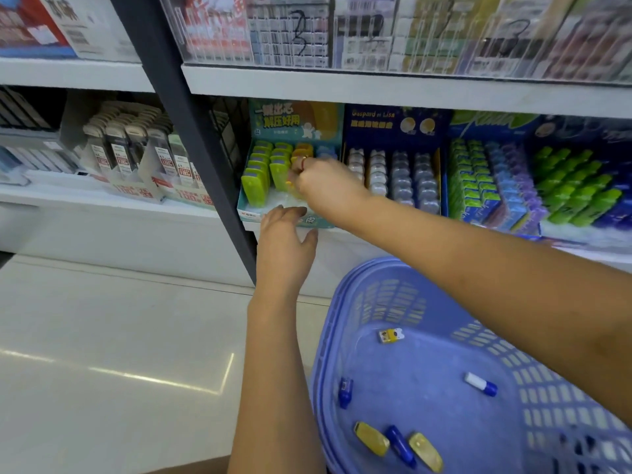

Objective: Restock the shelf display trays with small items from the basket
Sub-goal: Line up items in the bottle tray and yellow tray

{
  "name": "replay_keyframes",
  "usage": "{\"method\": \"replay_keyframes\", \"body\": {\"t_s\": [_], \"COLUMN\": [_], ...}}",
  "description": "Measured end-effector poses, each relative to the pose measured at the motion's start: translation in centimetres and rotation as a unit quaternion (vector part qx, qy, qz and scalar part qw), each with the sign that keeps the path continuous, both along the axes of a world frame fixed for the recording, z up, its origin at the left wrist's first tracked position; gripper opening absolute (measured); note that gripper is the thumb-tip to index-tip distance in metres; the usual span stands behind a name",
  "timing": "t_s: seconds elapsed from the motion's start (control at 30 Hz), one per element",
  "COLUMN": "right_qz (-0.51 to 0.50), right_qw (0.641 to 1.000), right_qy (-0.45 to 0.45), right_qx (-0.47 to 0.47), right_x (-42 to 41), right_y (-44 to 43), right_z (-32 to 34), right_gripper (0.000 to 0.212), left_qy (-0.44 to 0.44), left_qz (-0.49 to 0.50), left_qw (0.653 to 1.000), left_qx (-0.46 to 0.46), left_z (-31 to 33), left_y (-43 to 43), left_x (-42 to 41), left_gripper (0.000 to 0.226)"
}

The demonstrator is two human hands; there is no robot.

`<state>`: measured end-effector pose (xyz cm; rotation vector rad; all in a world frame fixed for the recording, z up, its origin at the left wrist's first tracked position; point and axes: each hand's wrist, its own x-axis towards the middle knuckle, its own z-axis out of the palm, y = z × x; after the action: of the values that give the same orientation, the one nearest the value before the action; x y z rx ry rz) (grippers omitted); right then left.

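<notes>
The right hand (pixel 319 188) is blurred and covers the middle of the teal display tray (pixel 251 213), so the yellow row behind it shows only in scraps; its fingers curl inward with a ring on one of them, but whether they pinch a yellow piece or hold nothing cannot be told. The tray's front wall is partly hidden by the left hand (pixel 285 236); the printing on its backboard is too soft to read. The basket (pixel 328 336) is cut off by the bottom and right edges. The right arm reaches from lower right across the basket into the tray; the left arm rises from below, hand loose, straight fingertips touching the tray's front lip, thumb spread aside. Green pieces (pixel 254 188) stand in rows at the tray's left. In the basket lie two yellow pieces (pixel 371 438), a blue piece (pixel 400 446) between them, and a white-and-blue piece (pixel 480 384) apart.
</notes>
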<state>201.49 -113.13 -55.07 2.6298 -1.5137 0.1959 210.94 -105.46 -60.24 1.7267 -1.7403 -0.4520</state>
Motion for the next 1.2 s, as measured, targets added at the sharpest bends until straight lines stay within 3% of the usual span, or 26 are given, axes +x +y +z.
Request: {"method": "replay_keyframes", "body": {"t_s": [0.33, 0.43, 0.57, 0.63, 0.7, 0.73, 0.83, 0.9, 0.97, 1.07, 1.2], "right_qz": [-0.024, -0.022, 0.0, 0.003, -0.024, -0.045, -0.087, -0.086, -0.078, -0.093, -0.156], "right_qw": [0.999, 0.999, 0.999, 0.994, 0.985, 0.979, 0.938, 0.889, 0.857, 0.847, 0.887], "right_qy": [-0.041, -0.029, -0.046, -0.104, -0.158, -0.162, -0.06, -0.034, -0.026, -0.091, -0.178], "right_qx": [-0.015, -0.017, -0.013, -0.008, 0.057, 0.112, 0.329, 0.448, 0.508, 0.516, 0.398], "right_x": [-0.4, -0.5, -2.2, -4.8, -8.1, -9.9, -13.9, -15.7, -16.8, -17.6, -18.3], "right_y": [-1.0, -0.7, 1.4, 4.4, 8.3, 10.2, 14.6, 16.7, 18.6, 20.6, 20.2], "right_z": [-0.1, 0.0, 1.1, 0.1, -2.4, -4.3, -10.9, -15.5, -19.5, -23.8, -26.3], "right_gripper": [0.024, 0.034, 0.036, 0.033, 0.026, 0.024, 0.035, 0.048, 0.057, 0.056, 0.045], "left_qy": [-0.011, -0.001, 0.064, 0.103, 0.096, 0.074, -0.012, -0.127, -0.226, -0.31, -0.342], "left_qz": [-0.006, -0.005, 0.029, 0.013, -0.034, -0.06, -0.112, -0.175, -0.214, -0.212, -0.16], "left_qw": [1.0, 1.0, 0.997, 0.995, 0.99, 0.98, 0.919, 0.871, 0.827, 0.771, 0.722], "left_qx": [0.013, 0.011, -0.032, 0.002, 0.103, 0.172, 0.377, 0.441, 0.468, 0.514, 0.58], "left_z": [0.1, 0.8, 3.3, 4.1, 3.7, 3.0, -1.5, -5.4, -8.6, -12.7, -16.4], "left_y": [-0.5, 0.3, 2.4, 3.3, 4.0, 4.2, 5.0, 6.1, 7.5, 9.0, 9.5], "left_x": [0.0, -0.1, -0.1, -0.7, -2.2, -3.5, -8.0, -10.4, -11.7, -12.1, -12.1], "left_gripper": [0.045, 0.043, 0.018, 0.02, 0.028, 0.029, 0.02, 0.024, 0.028, 0.037, 0.042]}}
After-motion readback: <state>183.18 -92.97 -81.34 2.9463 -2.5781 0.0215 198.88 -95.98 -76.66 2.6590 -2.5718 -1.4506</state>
